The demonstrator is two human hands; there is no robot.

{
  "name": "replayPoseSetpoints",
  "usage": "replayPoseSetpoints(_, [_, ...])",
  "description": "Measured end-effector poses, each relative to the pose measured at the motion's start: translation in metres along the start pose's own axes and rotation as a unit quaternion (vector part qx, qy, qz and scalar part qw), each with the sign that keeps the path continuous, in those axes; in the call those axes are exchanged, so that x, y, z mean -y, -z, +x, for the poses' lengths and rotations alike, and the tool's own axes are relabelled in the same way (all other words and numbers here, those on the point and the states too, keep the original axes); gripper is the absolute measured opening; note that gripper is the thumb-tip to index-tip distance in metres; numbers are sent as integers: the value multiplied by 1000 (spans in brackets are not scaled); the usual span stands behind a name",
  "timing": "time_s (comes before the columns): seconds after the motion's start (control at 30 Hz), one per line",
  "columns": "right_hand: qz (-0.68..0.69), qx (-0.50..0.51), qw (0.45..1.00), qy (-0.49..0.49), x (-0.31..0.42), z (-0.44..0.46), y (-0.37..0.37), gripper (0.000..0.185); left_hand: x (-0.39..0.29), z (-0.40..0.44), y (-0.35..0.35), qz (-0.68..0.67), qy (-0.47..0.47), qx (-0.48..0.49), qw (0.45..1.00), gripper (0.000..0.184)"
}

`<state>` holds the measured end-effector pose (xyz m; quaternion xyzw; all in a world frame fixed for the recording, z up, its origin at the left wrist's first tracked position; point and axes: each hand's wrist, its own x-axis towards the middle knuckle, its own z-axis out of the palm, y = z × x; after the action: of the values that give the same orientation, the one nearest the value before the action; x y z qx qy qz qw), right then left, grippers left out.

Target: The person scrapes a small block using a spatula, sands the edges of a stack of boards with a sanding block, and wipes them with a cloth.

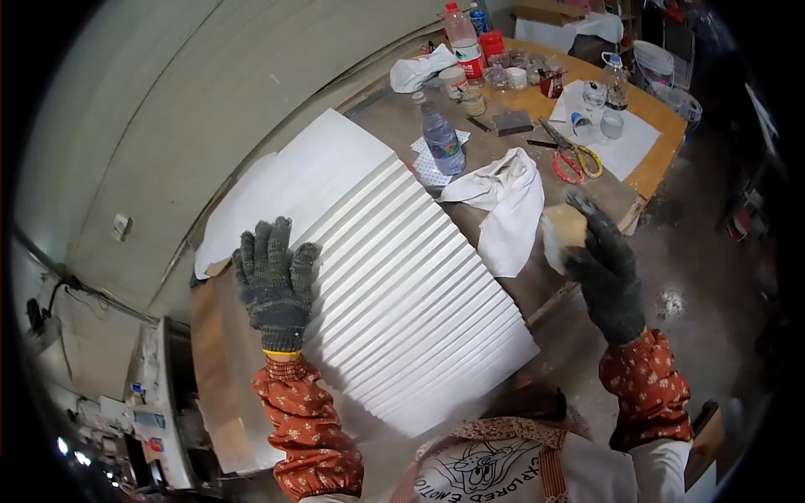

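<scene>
A large white ridged panel (pixel 411 285) lies tilted across the table, over a smooth white sheet (pixel 310 159). My left hand (pixel 275 281), in a dark grey knitted glove, rests palm down at the panel's left edge with its fingers spread. Off the panel's right side, my right hand (pixel 605 268), gloved too, is raised and grips a tan block (pixel 567 225) with something whitish along its side, blurred. A crumpled white cloth (pixel 511 205) lies between the panel and my right hand.
Behind the panel are a plastic bottle (pixel 442 141), scissors (pixel 573 155), a dark block (pixel 512 123), a red-labelled bottle (pixel 465 46) and several jars (pixel 503 77). A paper (pixel 633 138) holds small cups at the right. A wall (pixel 184 101) borders the left.
</scene>
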<state>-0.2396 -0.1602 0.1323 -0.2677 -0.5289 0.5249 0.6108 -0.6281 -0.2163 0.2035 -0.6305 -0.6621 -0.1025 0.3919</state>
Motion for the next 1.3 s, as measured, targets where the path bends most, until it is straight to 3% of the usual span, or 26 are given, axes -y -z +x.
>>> replayPoseSetpoints(0.03, [-8, 8, 1000, -1, -5, 11, -2, 60, 2, -1, -1, -4, 10, 1, 1000, 29])
replayPoseSetpoints(0.13, [-264, 40, 955, 131, -13, 48, -17, 67, 0, -2, -4, -42, 23, -27, 998, 43])
replayPoseSetpoints(0.23, [-227, 95, 947, 204, -27, 76, -35, 64, -7, 0, 2, -94, 60, -30, 993, 32])
replayPoseSetpoints(0.43, [-218, 105, 948, 207, -35, 122, -75, 64, -7, 5, 7, -75, 77, -28, 994, 41])
replayPoseSetpoints(0.5, [-276, 110, 911, 285, -28, 131, -87, 64, -6, 3, 6, -64, 64, -31, 995, 40])
replayPoseSetpoints(0.63, [-341, 141, 888, 275, -40, 151, -99, 60, -8, 4, 8, -64, 64, -34, 995, 39])
replayPoseSetpoints(0.8, [-377, 128, 857, 328, -44, 156, -112, 61, -6, 3, 6, -78, 49, -33, 995, 41])
replayPoseSetpoints(0.93, [-363, 117, 865, 327, -45, 157, -108, 60, -8, 2, 6, -74, 53, -32, 995, 39])
replayPoseSetpoints(1.1, [-277, 135, 920, 241, -41, 153, -101, 62, -11, 4, 7, -94, 75, -33, 992, 39])
replayPoseSetpoints(1.13, [-281, 145, 896, 311, -40, 153, -101, 62, -11, 4, 7, -95, 75, -32, 992, 39])
replayPoseSetpoints(1.3, [-330, 158, 888, 278, -18, 134, -93, 58, -10, 2, 5, -73, 57, -45, 995, 39])
